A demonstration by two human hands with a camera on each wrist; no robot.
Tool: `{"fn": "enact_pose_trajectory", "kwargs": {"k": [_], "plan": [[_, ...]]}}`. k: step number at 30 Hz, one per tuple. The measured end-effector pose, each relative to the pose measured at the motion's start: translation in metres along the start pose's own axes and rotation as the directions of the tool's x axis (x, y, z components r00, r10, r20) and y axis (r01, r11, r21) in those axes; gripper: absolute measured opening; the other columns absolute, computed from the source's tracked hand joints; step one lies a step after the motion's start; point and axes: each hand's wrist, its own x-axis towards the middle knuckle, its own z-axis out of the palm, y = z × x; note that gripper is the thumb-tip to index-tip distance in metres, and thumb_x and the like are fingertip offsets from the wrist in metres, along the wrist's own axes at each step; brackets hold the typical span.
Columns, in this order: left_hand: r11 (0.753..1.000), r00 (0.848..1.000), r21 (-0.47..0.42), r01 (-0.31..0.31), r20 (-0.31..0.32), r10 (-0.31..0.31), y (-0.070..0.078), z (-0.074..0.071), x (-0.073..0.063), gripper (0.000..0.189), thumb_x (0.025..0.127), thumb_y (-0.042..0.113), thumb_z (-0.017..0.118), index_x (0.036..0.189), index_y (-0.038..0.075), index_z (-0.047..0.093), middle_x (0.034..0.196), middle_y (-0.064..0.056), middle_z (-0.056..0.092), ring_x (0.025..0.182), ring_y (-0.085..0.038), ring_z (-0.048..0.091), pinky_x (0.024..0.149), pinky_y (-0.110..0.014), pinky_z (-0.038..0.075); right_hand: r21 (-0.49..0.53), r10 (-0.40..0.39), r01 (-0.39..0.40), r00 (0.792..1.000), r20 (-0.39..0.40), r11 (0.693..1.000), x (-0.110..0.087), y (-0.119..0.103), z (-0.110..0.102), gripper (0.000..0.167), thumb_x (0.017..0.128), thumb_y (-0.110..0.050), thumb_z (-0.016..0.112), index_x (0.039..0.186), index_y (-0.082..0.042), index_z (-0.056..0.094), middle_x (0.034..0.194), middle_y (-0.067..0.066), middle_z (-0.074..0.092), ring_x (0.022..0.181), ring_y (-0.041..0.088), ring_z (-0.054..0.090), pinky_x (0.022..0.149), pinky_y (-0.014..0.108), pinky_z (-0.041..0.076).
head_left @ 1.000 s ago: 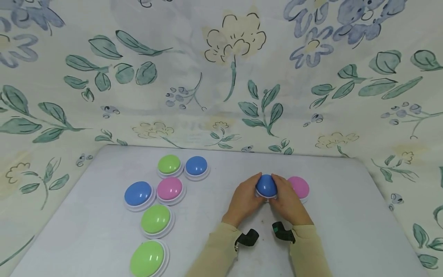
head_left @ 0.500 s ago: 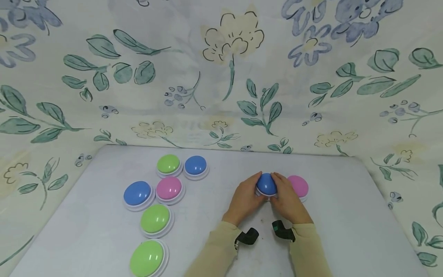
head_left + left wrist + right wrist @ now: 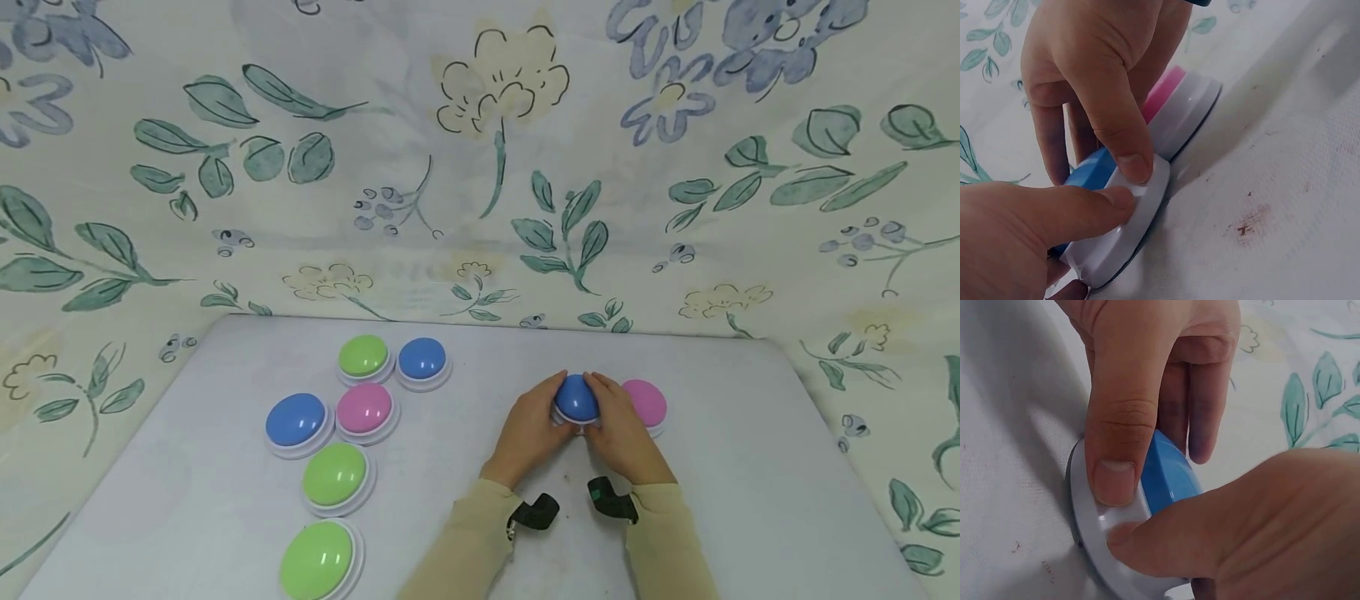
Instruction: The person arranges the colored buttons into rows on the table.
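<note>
Both hands grip one blue dome button with a white base (image 3: 577, 399) from its two sides, right of the table's middle. The left hand (image 3: 527, 433) curls round its left side, and the right hand (image 3: 621, 429) holds the right side. In the left wrist view, both thumbs press the near side of the white base (image 3: 1138, 212), close together. The right wrist view shows the blue dome (image 3: 1169, 475) behind the thumbs, with fingers reaching round the far side. A pink button (image 3: 647, 403) stands just right of the right hand, partly hidden by it.
On the left of the white table (image 3: 757, 500) stand more buttons: a far green (image 3: 363, 356), a far blue (image 3: 422, 358), a pink (image 3: 364, 407), a left blue (image 3: 296, 419), a middle green (image 3: 334, 474) and a near green (image 3: 316, 560). Floral cloth (image 3: 420, 275) hangs behind.
Both hands keep the same hold on the blue button, which stays in place. The whole head view has shifted slightly.
</note>
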Motion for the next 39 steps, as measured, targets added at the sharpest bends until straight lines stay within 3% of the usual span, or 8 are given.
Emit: {"fn": "enact_pose_trajectory", "kwargs": {"k": [10,16,24,29,39], "plan": [[1.000,1.000,-0.018,0.009,0.001,-0.009,0.003,-0.008,-0.001,0.072,0.085,0.009,0.081,0.148,0.002,0.047,0.148,-0.013,0.052,0.137,-0.026,0.049,0.115,-0.038,0.039,-0.005,0.017,-0.016,1.000,0.010,1.000,-0.002,-0.008,-0.008,0.069,0.083,0.013,0.068,0.147,0.007,0.042,0.149,0.034,0.038,0.138,0.050,0.038,0.112,0.062,0.035],[1.000,0.999,0.011,0.023,-0.045,-0.023,0.005,-0.016,-0.002,0.070,0.085,0.013,0.081,0.147,0.006,0.049,0.149,-0.011,0.052,0.137,-0.025,0.049,0.114,-0.039,0.040,-0.027,0.010,-0.011,1.000,-0.011,1.000,-0.003,-0.015,-0.011,0.069,0.083,0.010,0.072,0.147,0.004,0.044,0.150,0.031,0.039,0.139,0.049,0.037,0.111,0.062,0.037],[0.997,0.995,-0.050,0.052,-0.085,-0.056,0.006,-0.034,-0.008,0.071,0.086,0.019,0.081,0.148,0.005,0.048,0.149,-0.012,0.051,0.137,-0.029,0.049,0.113,-0.042,0.042,-0.040,-0.009,0.007,0.999,-0.045,0.999,-0.004,-0.024,-0.012,0.067,0.084,0.003,0.076,0.145,0.001,0.048,0.150,0.028,0.043,0.138,0.047,0.039,0.109,0.062,0.039],[0.992,0.990,-0.092,0.084,-0.108,-0.094,0.006,-0.048,-0.014,0.071,0.089,0.026,0.079,0.149,0.006,0.047,0.150,-0.011,0.051,0.136,-0.029,0.050,0.111,-0.043,0.043,-0.017,0.030,-0.030,0.999,-0.039,0.999,-0.005,-0.031,-0.007,0.066,0.085,-0.003,0.077,0.145,-0.003,0.050,0.150,0.024,0.044,0.138,0.045,0.040,0.104,0.063,0.043],[0.999,0.992,0.002,0.043,-0.118,-0.043,0.008,-0.076,-0.026,0.072,0.089,0.029,0.078,0.149,0.006,0.047,0.150,-0.012,0.051,0.138,-0.029,0.048,0.114,-0.045,0.040,0.050,0.020,-0.019,1.000,-0.004,0.999,-0.002,-0.042,0.007,0.065,0.086,-0.007,0.078,0.145,-0.006,0.051,0.150,0.018,0.046,0.140,0.039,0.039,0.110,0.056,0.041]]}}
